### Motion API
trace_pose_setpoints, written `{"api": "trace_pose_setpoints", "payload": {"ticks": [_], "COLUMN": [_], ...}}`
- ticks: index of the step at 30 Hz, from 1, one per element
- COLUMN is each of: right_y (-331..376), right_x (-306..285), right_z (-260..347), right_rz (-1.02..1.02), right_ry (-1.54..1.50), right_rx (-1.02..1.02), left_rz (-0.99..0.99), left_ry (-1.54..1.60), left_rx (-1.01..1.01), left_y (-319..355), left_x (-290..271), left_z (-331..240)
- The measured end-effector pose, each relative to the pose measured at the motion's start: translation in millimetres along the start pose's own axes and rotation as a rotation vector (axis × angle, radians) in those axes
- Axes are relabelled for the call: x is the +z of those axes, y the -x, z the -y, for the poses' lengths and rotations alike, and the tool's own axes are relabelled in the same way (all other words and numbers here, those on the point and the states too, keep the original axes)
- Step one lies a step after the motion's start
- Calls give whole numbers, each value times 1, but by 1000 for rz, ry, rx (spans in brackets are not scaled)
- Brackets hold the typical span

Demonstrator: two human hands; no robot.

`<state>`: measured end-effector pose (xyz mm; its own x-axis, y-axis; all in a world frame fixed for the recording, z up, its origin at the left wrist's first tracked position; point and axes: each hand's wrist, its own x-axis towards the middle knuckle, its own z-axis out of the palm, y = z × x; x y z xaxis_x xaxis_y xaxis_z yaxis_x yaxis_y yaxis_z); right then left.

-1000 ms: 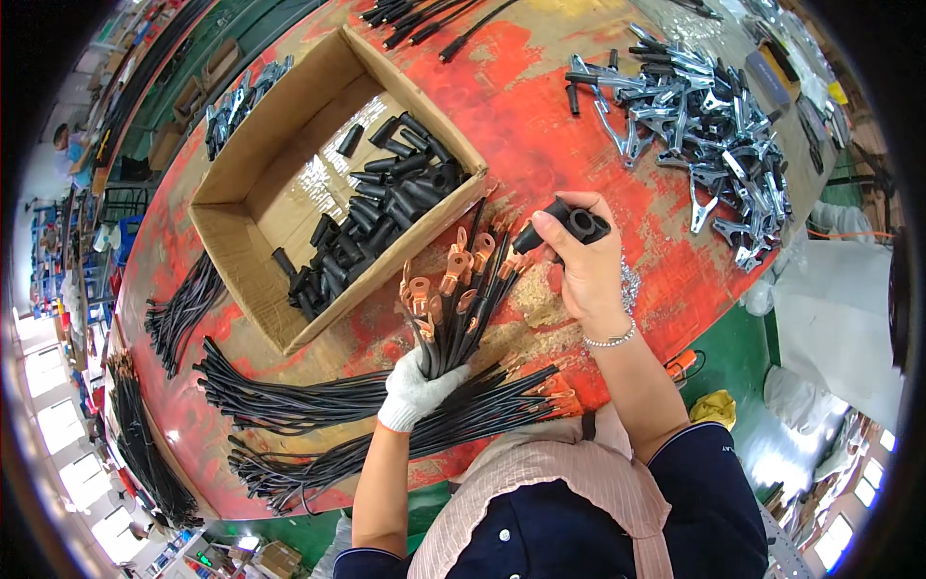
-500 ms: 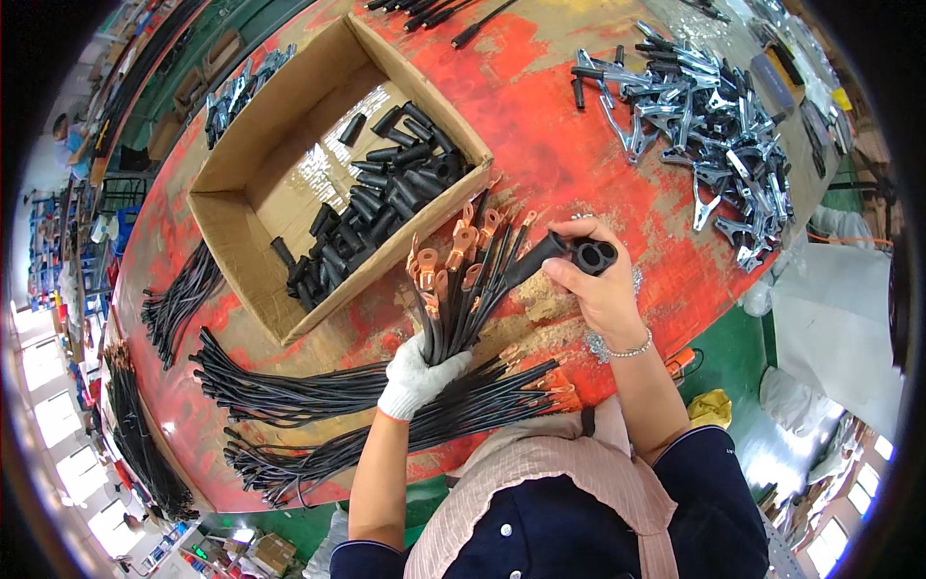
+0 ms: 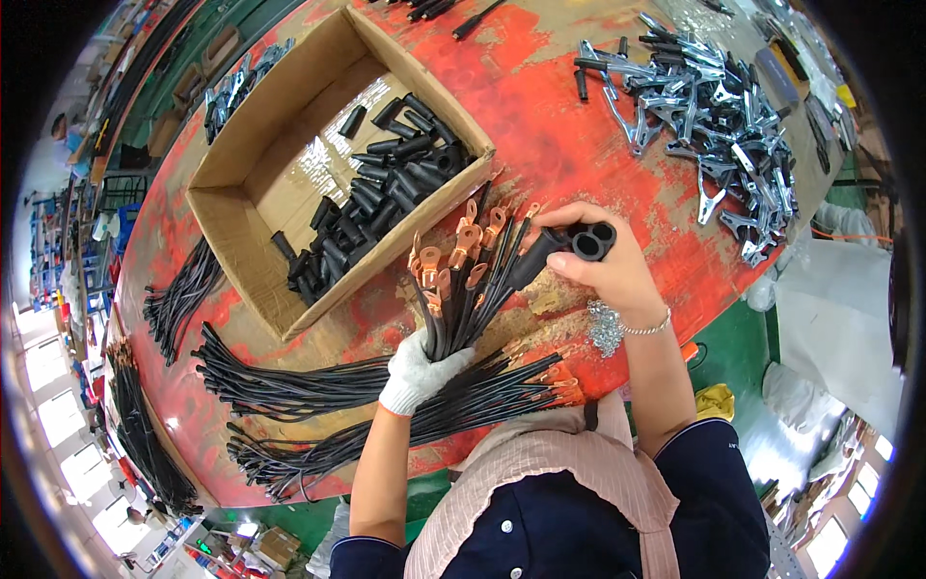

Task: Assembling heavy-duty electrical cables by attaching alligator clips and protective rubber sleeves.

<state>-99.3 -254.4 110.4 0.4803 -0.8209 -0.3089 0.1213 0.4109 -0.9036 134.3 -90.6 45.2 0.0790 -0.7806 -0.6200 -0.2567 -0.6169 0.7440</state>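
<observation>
My left hand [image 3: 424,372], in a white knitted glove, is closed around a bundle of black cables [image 3: 461,323]. Copper ring lugs [image 3: 468,237] fan out at the bundle's upper end. My bare right hand [image 3: 622,270] pinches a black rubber sleeve [image 3: 532,262] between thumb and fingers, right beside the cables on the bundle's right side. Whether a cable end is inside that sleeve, I cannot tell. More black sleeves [image 3: 591,241] are tucked in the same hand, their round openings showing. The right fingertips are partly hidden behind the sleeves.
An open cardboard box [image 3: 236,207] holding many black sleeves [image 3: 371,198] stands beyond my left hand. More cable bundles [image 3: 289,381] lie at the near left. Metal clamps [image 3: 714,125] are heaped at the far right. Small metal pieces [image 3: 606,330] lie by my right wrist on the red table [image 3: 550,106].
My right hand has shifted slightly, and the sleeves in its palm have turned a little. The left hand keeps its hold on the cables, almost unmoved.
</observation>
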Motion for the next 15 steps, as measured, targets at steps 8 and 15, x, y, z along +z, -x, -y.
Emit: {"api": "trace_pose_setpoints", "payload": {"ticks": [8, 15], "right_y": [8, 9], "right_x": [22, 21], "right_z": [-77, -120], "right_rz": [204, 294], "right_ry": [383, 804], "right_rx": [52, 132], "left_rz": [-58, -25], "left_ry": [205, 299], "left_rx": [81, -30], "left_y": [-6, -13], "left_x": [7, -18], "left_z": [3, -1]}}
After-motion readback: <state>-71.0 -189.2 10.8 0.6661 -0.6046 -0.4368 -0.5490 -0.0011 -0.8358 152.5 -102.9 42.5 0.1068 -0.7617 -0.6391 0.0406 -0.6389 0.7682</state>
